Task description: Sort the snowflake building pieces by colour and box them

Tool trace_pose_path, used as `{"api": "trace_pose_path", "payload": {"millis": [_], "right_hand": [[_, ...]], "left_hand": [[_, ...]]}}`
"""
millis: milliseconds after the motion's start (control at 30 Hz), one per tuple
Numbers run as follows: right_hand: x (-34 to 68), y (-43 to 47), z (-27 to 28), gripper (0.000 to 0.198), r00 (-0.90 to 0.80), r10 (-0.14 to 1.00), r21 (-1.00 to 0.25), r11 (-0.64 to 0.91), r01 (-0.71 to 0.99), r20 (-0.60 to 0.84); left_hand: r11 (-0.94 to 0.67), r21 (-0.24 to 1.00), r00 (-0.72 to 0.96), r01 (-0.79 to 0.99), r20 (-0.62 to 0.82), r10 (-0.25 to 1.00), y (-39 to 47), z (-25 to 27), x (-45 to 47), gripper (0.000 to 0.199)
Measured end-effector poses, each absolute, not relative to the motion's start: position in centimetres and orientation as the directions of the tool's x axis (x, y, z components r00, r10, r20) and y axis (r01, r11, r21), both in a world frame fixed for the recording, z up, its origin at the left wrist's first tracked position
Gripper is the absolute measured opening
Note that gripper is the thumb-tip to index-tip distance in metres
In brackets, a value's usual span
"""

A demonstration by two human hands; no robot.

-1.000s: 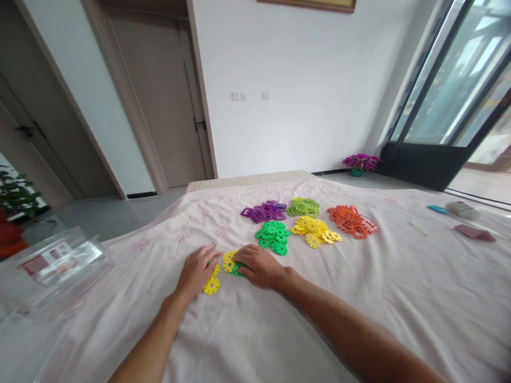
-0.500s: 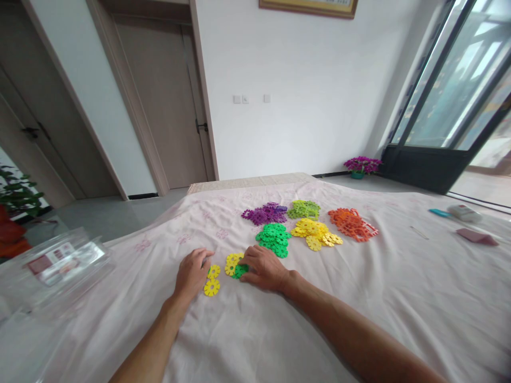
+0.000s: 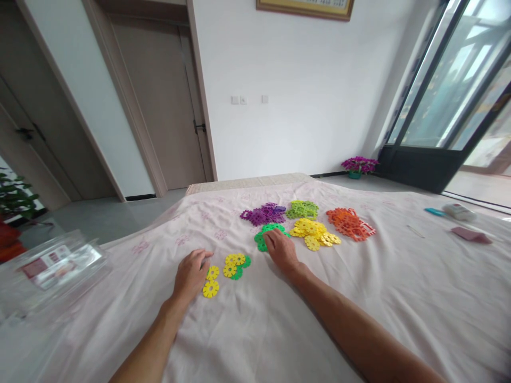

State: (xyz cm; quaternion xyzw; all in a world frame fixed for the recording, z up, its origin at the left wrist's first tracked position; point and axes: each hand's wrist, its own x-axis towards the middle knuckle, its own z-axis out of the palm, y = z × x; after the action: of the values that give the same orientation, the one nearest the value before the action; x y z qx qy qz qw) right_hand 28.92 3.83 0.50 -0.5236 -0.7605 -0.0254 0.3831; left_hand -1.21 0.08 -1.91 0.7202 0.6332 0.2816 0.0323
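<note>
Left hand (image 3: 192,274), fingers loosely extended, on the cloth (image 3: 243,335) beside two yellow discs (image 3: 211,289). Right hand (image 3: 282,250), fingers curled over the green pile (image 3: 261,242); whether they pinch a piece cannot be told. Small yellow-and-green group (image 3: 230,270), lying between the hands.

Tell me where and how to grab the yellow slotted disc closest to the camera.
Probably pinch the yellow slotted disc by its near-right rim, coming from that side. It lies flat on the cloth, so one edge likely needs lifting, while another yellow disc and the left hand sit close on its far and left sides.
</note>
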Motion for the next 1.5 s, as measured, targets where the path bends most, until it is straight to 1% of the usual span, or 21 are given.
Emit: {"api": "trace_pose_path", "payload": {"millis": [100,167,233,300,367,433,600,667,767,833,967,1100,1200,1267,1333,1433,1500], "right_hand": [[30.7,5.2,0.0,0.030,-0.019,0.812,-0.457,0.348,0.819,0.584],[31.4,5.7,-0.3,0.027,0.038,0.820,-0.505,0.315,0.804,0.571],[31.7,5.9,-0.5,0.028,0.063,0.821,-0.532,0.308,0.788,0.568],[31.7,5.7,-0.5,0.027,0.037,0.823,-0.527,0.328,0.784,0.567],[31.3,5.2,-0.4,0.026,-0.045,0.816,-0.487,0.387,0.783,0.576],[30.8,4.6,-0.1,0.025,-0.166,0.794,-0.420,0.471,0.776,0.585],[28.9,2.8,0.6,0.024,-0.480,0.696,-0.255,0.674,0.693,0.534],[28.0,2.1,1.0,0.025,-0.569,0.660,-0.204,0.722,0.661,0.491],[26.8,1.3,1.4,0.036,-0.635,0.647,-0.150,0.741,0.655,0.423],[26.3,1.0,1.6,0.040,-0.636,0.662,-0.146,0.730,0.668,0.397],[25.8,0.9,1.5,0.038,-0.642,0.672,-0.182,0.730,0.659,0.369],[25.9,1.2,1.2,0.037,-0.656,0.653,-0.195,0.749,0.633,0.377],[26.1,1.5,1.0,0.030,-0.678,0.626,-0.188,0.773,0.606,0.385],[26.2,1.8,0.8,0.029,-0.664,0.630,-0.191,0.767,0.612,0.403],[26.6,2.1,0.7,0.030,-0.600,0.669,-0.209,0.725,0.656,0.438],[27.4,2.7,0.5,0.029,-0.440,0.741,-0.257,0.617,0.743,0.507],[28.2,3.2,0.5,0.027,-0.339,0.769,-0.290,0.550,0.783,0.542]], "left_hand": [[-0.204,0.402,0.047,0.893,0.366,0.929,0.1,-1.9,-1.2,0.030],[-0.206,0.406,0.047,0.891,0.367,0.929,0.1,-2.0,-1.3,0.030],[-0.205,0.407,0.047,0.890,0.367,0.929,0.1,-2.0,-1.3,0.030],[-0.207,0.406,0.047,0.890,0.371,0.927,0.1,-2.0,-1.3,0.030],[-0.212,0.405,0.048,0.889,0.377,0.925,0.1,-2.0,-1.3,0.030],[-0.212,0.406,0.046,0.889,0.380,0.924,0.1,-2.0,-1.3,0.030],[-0.200,0.406,0.038,0.892,0.374,0.927,0.0,-1.9,-1.2,0.030],[-0.201,0.405,0.039,0.892,0.374,0.927,0.0,-1.8,-1.2,0.030],[-0.205,0.405,0.042,0.891,0.377,0.925,0.0,-1.7,-1.1,0.029],[-0.211,0.404,0.046,0.890,0.380,0.924,-0.1,-1.7,-1.1,0.030],[-0.207,0.401,0.048,0.892,0.371,0.927,0.0,-1.7,-1.1,0.030],[-0.202,0.405,0.044,0.892,0.366,0.929,0.1,-1.9,-1.2,0.029],[-0.207,0.408,0.044,0.889,0.373,0.927,0.1,-1.9,-1.2,0.030],[-0.207,0.410,0.041,0.888,0.379,0.925,0.1,-1.9,-1.2,0.030],[-0.206,0.412,0.038,0.888,0.380,0.924,0.1,-1.9,-1.2,0.029],[-0.207,0.409,0.041,0.889,0.378,0.925,0.0,-1.8,-1.2,0.030],[-0.206,0.405,0.042,0.891,0.379,0.925,0.0,-1.8,-1.2,0.030]]}}
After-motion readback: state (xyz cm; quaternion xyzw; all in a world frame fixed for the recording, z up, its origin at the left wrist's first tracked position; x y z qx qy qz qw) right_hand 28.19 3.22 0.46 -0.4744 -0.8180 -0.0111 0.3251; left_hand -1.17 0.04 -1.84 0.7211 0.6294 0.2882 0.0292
